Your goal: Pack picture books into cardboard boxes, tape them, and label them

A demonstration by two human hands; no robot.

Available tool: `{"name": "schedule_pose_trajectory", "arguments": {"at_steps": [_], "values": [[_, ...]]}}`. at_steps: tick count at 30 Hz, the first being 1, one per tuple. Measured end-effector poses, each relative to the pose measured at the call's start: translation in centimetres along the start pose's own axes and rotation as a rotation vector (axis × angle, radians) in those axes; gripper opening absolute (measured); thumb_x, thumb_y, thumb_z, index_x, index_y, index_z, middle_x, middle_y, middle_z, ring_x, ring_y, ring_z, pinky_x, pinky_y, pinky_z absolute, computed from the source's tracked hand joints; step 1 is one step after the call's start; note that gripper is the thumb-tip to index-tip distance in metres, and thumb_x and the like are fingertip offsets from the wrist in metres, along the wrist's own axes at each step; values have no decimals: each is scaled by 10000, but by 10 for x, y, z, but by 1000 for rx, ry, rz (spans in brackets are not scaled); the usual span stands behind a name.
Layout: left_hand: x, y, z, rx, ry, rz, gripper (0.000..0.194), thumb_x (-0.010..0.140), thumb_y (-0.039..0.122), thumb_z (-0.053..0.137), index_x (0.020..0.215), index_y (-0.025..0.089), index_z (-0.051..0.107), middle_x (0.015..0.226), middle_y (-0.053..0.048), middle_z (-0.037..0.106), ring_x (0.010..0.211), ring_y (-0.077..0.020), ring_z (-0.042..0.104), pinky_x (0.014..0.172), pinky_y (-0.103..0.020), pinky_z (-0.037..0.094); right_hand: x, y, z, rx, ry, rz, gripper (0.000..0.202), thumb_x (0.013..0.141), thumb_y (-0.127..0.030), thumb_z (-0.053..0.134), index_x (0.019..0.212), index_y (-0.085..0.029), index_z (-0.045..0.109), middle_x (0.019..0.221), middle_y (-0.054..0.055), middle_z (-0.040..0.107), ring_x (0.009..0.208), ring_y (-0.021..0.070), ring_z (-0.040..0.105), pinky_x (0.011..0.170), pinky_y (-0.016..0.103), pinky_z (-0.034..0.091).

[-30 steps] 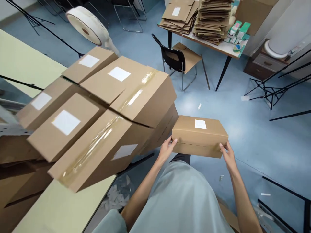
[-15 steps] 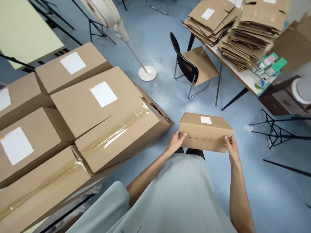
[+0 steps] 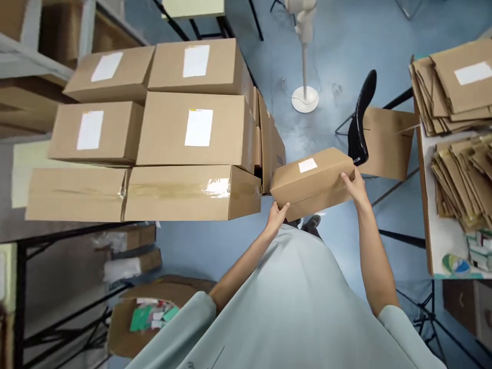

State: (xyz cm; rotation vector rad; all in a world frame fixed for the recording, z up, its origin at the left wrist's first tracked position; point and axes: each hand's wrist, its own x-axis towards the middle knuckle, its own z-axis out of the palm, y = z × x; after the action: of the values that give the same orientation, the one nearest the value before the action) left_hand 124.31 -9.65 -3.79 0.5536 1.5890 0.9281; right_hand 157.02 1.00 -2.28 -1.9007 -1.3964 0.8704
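Note:
A closed cardboard box (image 3: pixel 313 179) with a white label on top is held out in front of my body, its right end tilted up a little. My left hand (image 3: pixel 275 218) grips its near left corner, thumb on the front face. At the opposite end, my right hand (image 3: pixel 355 187) is closed round the right edge, thumb on the front side. To the left, several larger labelled boxes (image 3: pixel 165 128) stand on a table, the nearest ones with shiny tape along their sides. Between the held box and these stand upright cardboard pieces (image 3: pixel 271 143).
A white fan stand (image 3: pixel 305 99) rises from the blue floor. Beyond the held box is a black-backed chair (image 3: pixel 361 123) with cardboard on its seat. Flattened cartons (image 3: pixel 461 174) are piled on the right table (image 3: pixel 426 225). An open carton (image 3: pixel 125 328) with packets sits at lower left.
My view has swung left, bringing shelves and the open carton into sight. The held box has turned and its right end has risen; both hands keep their hold.

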Motion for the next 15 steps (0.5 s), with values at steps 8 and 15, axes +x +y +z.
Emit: {"name": "schedule_pose_trajectory", "arguments": {"at_steps": [8, 15], "values": [[88, 25, 62, -315, 161, -161, 316, 786, 217, 844, 1056, 208, 680, 1263, -129, 780, 1250, -285, 698, 1128, -418, 500, 191, -85, 56, -301, -201, -105, 739, 969, -620, 563, 1586, -218, 509, 1507, 202, 635, 1406, 426, 545, 1184, 720, 388], [193, 43, 104, -450, 236, -270, 372, 727, 259, 890, 1025, 240, 668, 1191, -80, 768, 1180, -244, 704, 1090, -388, 498, 305, -120, 109, -476, -273, 2, 769, 953, -577, 620, 1570, -149, 450, 1572, 253, 549, 1452, 459, 468, 1180, 703, 408]]}}
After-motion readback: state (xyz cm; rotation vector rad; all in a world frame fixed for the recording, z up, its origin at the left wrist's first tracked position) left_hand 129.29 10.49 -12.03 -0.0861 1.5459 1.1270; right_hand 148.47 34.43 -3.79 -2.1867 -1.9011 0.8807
